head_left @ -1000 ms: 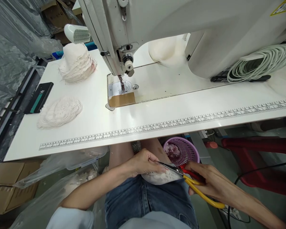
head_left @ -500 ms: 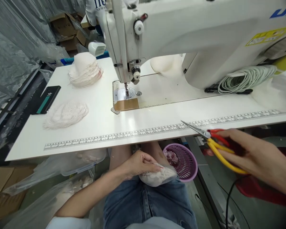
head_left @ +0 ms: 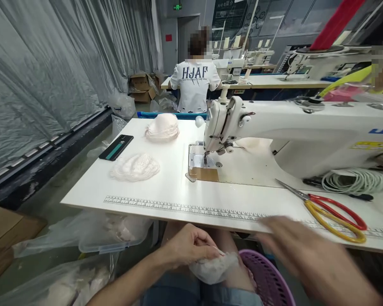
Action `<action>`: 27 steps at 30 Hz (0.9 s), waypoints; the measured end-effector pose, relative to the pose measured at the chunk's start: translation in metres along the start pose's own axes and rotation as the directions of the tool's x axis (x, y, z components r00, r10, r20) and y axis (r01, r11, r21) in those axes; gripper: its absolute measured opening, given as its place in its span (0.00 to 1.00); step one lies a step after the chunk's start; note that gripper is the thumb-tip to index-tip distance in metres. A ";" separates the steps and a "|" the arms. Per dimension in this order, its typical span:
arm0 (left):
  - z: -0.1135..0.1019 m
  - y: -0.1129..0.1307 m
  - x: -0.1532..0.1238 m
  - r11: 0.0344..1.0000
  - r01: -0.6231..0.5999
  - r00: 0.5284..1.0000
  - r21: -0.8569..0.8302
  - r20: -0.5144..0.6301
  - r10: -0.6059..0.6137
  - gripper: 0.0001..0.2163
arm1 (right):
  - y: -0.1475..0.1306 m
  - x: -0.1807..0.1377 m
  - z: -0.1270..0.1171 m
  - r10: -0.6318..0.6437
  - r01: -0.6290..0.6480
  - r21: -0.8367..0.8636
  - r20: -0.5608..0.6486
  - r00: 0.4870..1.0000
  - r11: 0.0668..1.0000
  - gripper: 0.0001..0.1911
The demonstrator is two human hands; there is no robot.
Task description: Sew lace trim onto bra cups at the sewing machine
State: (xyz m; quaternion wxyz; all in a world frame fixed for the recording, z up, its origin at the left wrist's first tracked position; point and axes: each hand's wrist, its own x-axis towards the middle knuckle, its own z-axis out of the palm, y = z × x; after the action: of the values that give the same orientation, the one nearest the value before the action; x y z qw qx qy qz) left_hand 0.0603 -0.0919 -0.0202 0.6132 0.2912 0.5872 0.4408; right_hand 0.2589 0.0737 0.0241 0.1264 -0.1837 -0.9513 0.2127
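Observation:
My left hand (head_left: 191, 246) is closed on a thin white lace fabric piece (head_left: 215, 267), pinched between thumb and fingers over my lap, below the table edge. My right hand (head_left: 293, 242) is smeared by motion near the front edge of the table, so its fingers are unclear. Beyond it, scissors (head_left: 306, 198) with red and yellow handles lie on the tabletop, their blades pointing back and left. The white sewing machine (head_left: 225, 123) stands behind, its needle area left of the scissors. A flat stack of lace pieces (head_left: 136, 167) and a taller stack of pale cups (head_left: 162, 127) rest at the left.
A black phone (head_left: 116, 147) lies by the table's left edge. A printed ruler (head_left: 178, 207) runs along the front. Coiled pale cord (head_left: 357, 180) sits under the machine arm. A purple basket (head_left: 268, 276) stands below at the right. A person in a white shirt (head_left: 196, 85) sits ahead.
My right hand has let go of the scissors, which now lie on the table, and has moved left. The view has tilted up. My left hand still holds the lace piece.

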 end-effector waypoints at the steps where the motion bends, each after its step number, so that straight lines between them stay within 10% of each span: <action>1: -0.001 0.004 -0.004 0.999 -0.039 0.999 0.004 0.011 0.039 0.17 | -0.024 0.006 0.013 -0.076 0.078 -0.023 0.082 0.994 0.997 0.12; 9: -0.048 0.015 -0.053 0.962 -0.235 0.971 -0.137 -0.089 0.224 0.18 | -0.107 0.077 0.035 -0.187 0.102 0.282 0.293 0.938 0.954 0.20; 16: -0.111 0.039 -0.073 0.924 -0.302 0.943 -0.235 -0.217 0.253 0.20 | -0.117 0.188 0.031 -0.155 -0.036 0.747 0.185 0.971 0.663 0.18; 21: -0.203 0.128 -0.035 0.807 -0.577 0.722 -0.125 -0.540 0.432 0.26 | -0.116 0.299 0.037 0.066 0.037 0.851 -0.084 0.994 0.525 0.17; 27: -0.295 0.204 0.071 0.823 -0.427 0.541 0.375 -0.624 0.565 0.27 | -0.082 0.427 0.052 0.156 0.107 0.800 -0.243 0.957 0.591 0.18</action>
State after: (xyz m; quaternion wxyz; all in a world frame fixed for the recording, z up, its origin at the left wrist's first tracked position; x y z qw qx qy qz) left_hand -0.2741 0.0137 0.0836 0.1576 0.3054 0.7059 0.6193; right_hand -0.1666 0.1580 0.0853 0.3296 -0.1488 -0.7201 0.5922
